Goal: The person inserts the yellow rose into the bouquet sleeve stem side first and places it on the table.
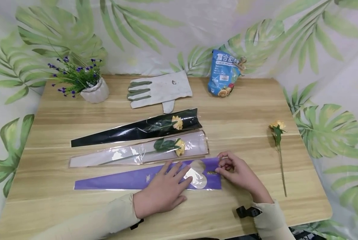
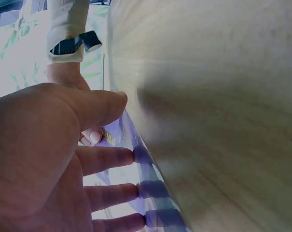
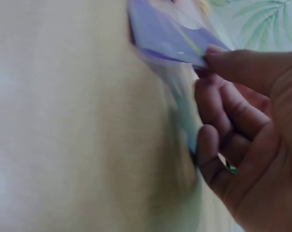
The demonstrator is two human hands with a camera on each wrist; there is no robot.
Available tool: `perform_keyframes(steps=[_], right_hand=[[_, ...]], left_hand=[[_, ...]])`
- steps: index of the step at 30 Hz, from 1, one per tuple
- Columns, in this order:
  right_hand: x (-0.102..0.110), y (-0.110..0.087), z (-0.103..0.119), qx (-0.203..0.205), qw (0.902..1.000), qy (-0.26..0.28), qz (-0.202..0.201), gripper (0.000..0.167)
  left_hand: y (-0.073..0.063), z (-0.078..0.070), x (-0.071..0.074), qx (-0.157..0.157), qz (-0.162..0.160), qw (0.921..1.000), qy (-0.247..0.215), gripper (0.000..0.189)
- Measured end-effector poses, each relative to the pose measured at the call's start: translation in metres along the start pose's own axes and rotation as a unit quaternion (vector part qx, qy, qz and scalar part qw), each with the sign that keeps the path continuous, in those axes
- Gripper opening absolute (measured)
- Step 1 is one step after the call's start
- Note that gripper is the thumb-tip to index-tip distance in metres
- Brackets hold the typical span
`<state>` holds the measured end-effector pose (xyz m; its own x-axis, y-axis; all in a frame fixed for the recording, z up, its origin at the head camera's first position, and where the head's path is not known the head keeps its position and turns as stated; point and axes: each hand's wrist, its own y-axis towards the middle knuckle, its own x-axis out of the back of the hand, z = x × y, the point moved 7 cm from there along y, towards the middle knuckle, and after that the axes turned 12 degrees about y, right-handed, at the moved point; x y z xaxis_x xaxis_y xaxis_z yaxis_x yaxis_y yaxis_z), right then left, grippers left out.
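A purple flower sleeve (image 1: 113, 180), long and tapered with a shiny heart-like patch, lies nearest the person. The left hand (image 1: 164, 190) rests on it with fingers spread; in the left wrist view the fingertips (image 2: 118, 192) touch the film. At the sleeve's wide right end, the right hand (image 1: 240, 171) pinches the edge between thumb and finger. The right wrist view has the thumb (image 3: 252, 67) on top of the purple film (image 3: 167, 41), its corner raised. Beyond lie a white sleeve (image 1: 86, 161) and a black sleeve (image 1: 107, 136), each with a yellow rose inside.
A loose yellow rose (image 1: 277, 126) lies on the right of the wooden table (image 1: 241, 113). Along the back are a potted purple-flowered plant (image 1: 95, 90), a work glove (image 1: 164, 88) and a blue fertilizer bag (image 1: 223, 73). Leaf-patterned cloth hangs behind.
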<state>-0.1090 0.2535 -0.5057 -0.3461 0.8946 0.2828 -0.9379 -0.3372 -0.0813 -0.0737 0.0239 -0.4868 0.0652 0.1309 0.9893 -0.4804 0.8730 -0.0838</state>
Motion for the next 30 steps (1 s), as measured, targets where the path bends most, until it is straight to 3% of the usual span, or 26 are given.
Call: perform_keyframes(steps=[4,15,19,24,30], right_hand=[[-0.003,-0.002,0.003,0.027,0.9989,0.020,-0.032,0.042],[-0.004,-0.008,0.007,0.036,0.9961,0.000,-0.081,0.015],[-0.003,-0.009,0.006,0.030,0.9969,-0.005,-0.073,0.010],[-0.004,-0.011,0.002,0.005,0.9993,0.016,-0.035,0.020],[-0.009,-0.010,0.006,0.026,0.9993,0.004,-0.026,0.020]], left_hand=[[0.001,0.003,0.001,0.005,-0.014,0.9999,-0.002,0.059],[0.006,-0.001,0.000,-0.001,-0.008,0.9999,-0.007,0.064],[0.010,-0.004,-0.001,-0.005,-0.016,0.9999,0.000,0.065],[0.017,-0.007,0.001,-0.006,-0.041,0.9991,0.006,0.061],[0.024,-0.011,0.003,-0.038,-0.038,0.9986,0.005,0.062]])
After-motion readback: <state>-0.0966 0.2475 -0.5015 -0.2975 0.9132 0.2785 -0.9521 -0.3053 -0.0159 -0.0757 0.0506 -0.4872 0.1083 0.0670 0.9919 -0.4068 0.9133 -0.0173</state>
